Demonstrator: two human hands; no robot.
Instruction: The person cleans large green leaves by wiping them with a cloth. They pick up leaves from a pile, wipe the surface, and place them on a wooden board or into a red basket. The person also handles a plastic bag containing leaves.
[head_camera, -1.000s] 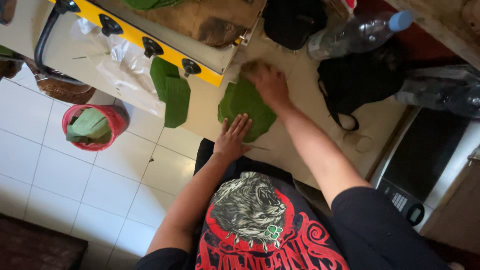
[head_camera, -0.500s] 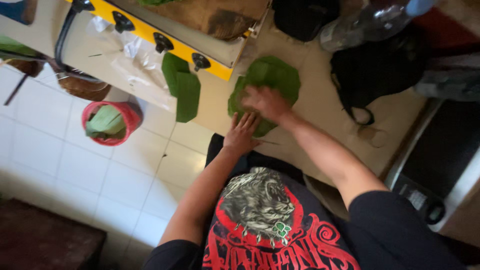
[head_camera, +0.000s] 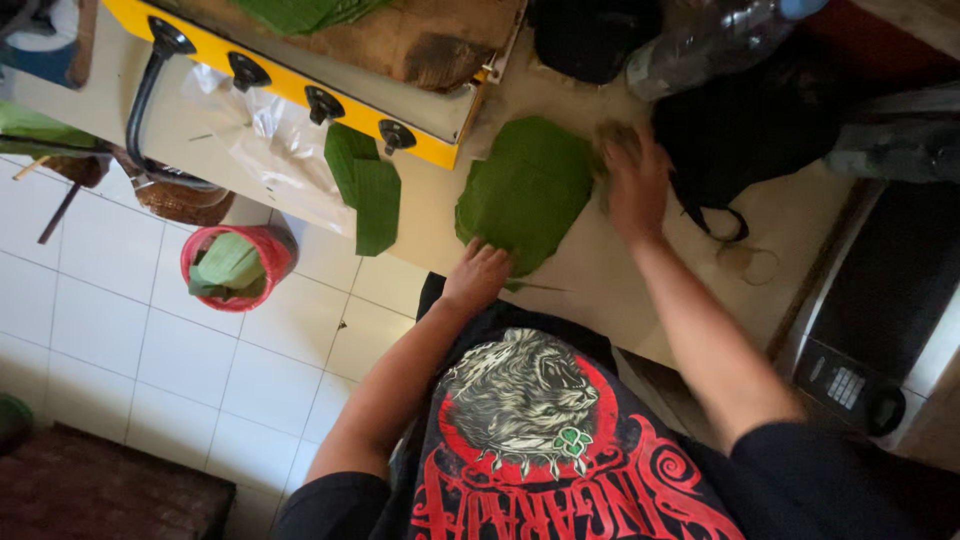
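A broad green leaf (head_camera: 525, 190) lies flat on the beige counter (head_camera: 620, 290) in front of me. My left hand (head_camera: 478, 275) rests on the leaf's near edge, fingertips pressing it down. My right hand (head_camera: 632, 185) is blurred at the leaf's far right edge. Its fingers close over a small brownish wad (head_camera: 612, 135), which looks like a cloth. I am wearing a black shirt with a red print.
A yellow stove (head_camera: 300, 90) with black knobs stands at the counter's left, folded leaf strips (head_camera: 365, 185) hanging beside it. A black bag (head_camera: 740, 130) and a plastic bottle (head_camera: 700, 35) sit behind. A black appliance (head_camera: 880, 320) is at right. A red bucket (head_camera: 235, 265) of leaves stands on the tiled floor.
My right hand has swept from the middle of the leaf to its far right edge. My left hand stays on the near edge. The view has shifted.
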